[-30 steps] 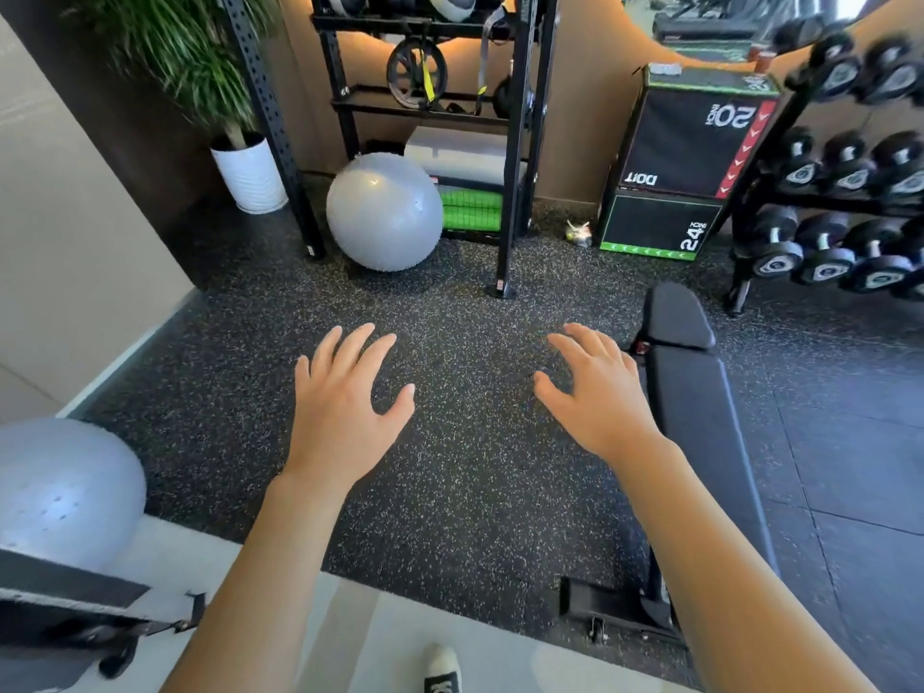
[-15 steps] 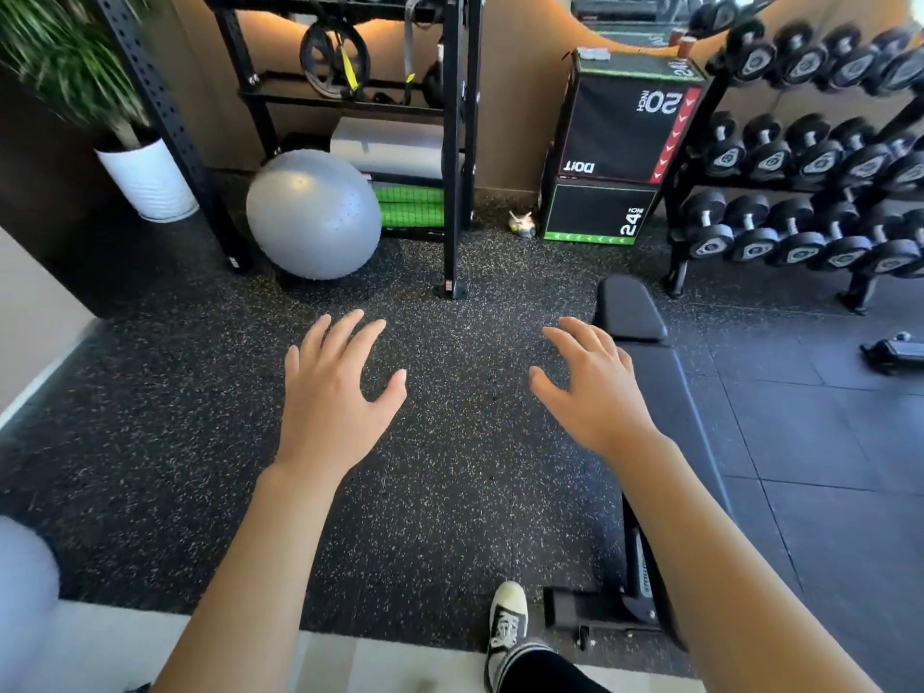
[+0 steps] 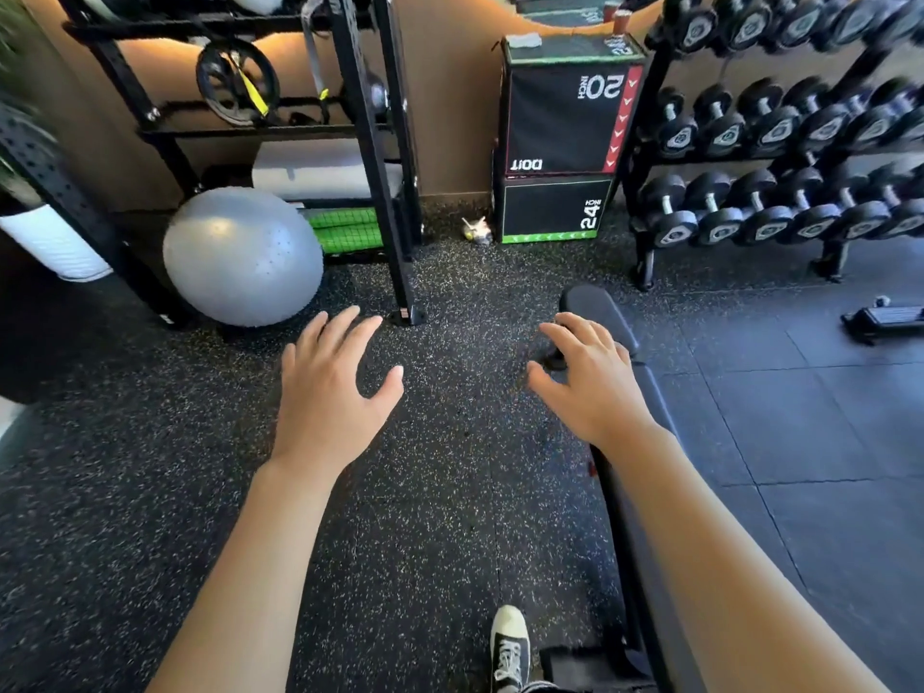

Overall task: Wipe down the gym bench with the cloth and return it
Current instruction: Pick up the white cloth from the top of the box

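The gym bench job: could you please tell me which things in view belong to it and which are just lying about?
For the job:
gym bench
folded cloth, apparently, on the plyo box
left hand, right hand, both empty

Lying about:
grey exercise ball
dumbbell rack
storage rack

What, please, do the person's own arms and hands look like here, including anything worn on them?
Both forearms are bare as far as the frame shows: no sleeves, gloves, watch or rings visible on the left hand or the right hand. Below, a black canvas sneaker with white toe cap and laces shows.
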`<act>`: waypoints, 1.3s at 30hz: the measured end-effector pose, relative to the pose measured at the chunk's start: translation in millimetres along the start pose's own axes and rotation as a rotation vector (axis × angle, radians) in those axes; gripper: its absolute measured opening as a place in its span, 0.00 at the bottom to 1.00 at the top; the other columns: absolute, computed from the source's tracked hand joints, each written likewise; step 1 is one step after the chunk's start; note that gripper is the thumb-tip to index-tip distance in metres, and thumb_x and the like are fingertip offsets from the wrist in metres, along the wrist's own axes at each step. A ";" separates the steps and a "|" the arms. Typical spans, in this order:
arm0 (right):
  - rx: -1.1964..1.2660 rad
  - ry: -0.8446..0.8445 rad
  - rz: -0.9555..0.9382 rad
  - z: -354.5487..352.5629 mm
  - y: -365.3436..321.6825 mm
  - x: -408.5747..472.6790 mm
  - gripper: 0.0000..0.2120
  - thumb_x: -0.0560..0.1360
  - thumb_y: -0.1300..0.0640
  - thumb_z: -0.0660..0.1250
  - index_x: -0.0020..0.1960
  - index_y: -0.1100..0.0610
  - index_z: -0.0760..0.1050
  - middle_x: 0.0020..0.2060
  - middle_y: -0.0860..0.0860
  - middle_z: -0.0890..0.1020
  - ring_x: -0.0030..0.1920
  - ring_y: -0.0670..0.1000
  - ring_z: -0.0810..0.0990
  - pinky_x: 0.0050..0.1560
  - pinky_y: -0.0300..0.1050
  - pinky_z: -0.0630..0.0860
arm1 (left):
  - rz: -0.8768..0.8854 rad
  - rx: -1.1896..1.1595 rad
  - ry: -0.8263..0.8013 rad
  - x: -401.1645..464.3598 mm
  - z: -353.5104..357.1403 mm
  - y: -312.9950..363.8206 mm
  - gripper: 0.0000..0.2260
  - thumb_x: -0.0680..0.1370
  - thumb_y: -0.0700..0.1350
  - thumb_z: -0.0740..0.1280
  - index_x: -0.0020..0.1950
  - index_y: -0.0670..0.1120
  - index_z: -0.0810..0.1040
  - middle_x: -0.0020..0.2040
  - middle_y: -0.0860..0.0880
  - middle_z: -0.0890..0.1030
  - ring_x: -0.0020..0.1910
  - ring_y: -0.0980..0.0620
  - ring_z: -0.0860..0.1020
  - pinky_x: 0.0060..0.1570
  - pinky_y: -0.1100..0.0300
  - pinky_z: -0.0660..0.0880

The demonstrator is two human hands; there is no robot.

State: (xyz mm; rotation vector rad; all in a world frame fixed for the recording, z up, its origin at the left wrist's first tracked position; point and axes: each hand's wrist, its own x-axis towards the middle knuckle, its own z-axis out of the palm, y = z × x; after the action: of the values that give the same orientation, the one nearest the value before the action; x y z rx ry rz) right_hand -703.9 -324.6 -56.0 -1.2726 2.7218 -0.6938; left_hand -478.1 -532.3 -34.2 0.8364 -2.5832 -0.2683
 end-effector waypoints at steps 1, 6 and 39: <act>0.002 -0.006 0.005 -2.5 7.0 12.4 0.28 0.81 0.39 0.61 0.78 0.49 0.68 0.78 0.48 0.66 0.79 0.53 0.59 0.77 0.61 0.59 | -0.002 -0.002 -0.002 13.3 4.3 4.7 0.29 0.80 0.63 0.60 0.78 0.52 0.70 0.80 0.50 0.68 0.80 0.43 0.62 0.76 0.33 0.62; 0.030 0.014 0.030 -19.2 29.6 72.4 0.29 0.81 0.39 0.62 0.78 0.50 0.67 0.79 0.48 0.65 0.80 0.53 0.59 0.77 0.61 0.59 | 0.014 -0.011 -0.022 80.4 19.1 21.9 0.29 0.80 0.63 0.60 0.78 0.53 0.69 0.80 0.51 0.67 0.81 0.44 0.61 0.77 0.34 0.61; -0.129 0.064 0.199 30.8 65.2 545.5 0.32 0.78 0.35 0.58 0.78 0.50 0.67 0.79 0.49 0.65 0.79 0.54 0.60 0.76 0.64 0.61 | 0.186 -0.090 -0.055 584.6 163.4 -98.7 0.29 0.79 0.63 0.60 0.78 0.52 0.70 0.79 0.51 0.68 0.80 0.44 0.62 0.75 0.33 0.63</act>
State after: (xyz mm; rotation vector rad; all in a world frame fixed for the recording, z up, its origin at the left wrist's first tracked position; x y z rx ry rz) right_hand -1102.2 -703.9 -37.7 -0.9962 2.9344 -0.5565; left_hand -928.8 -950.5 -22.2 0.5596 -2.6554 -0.3533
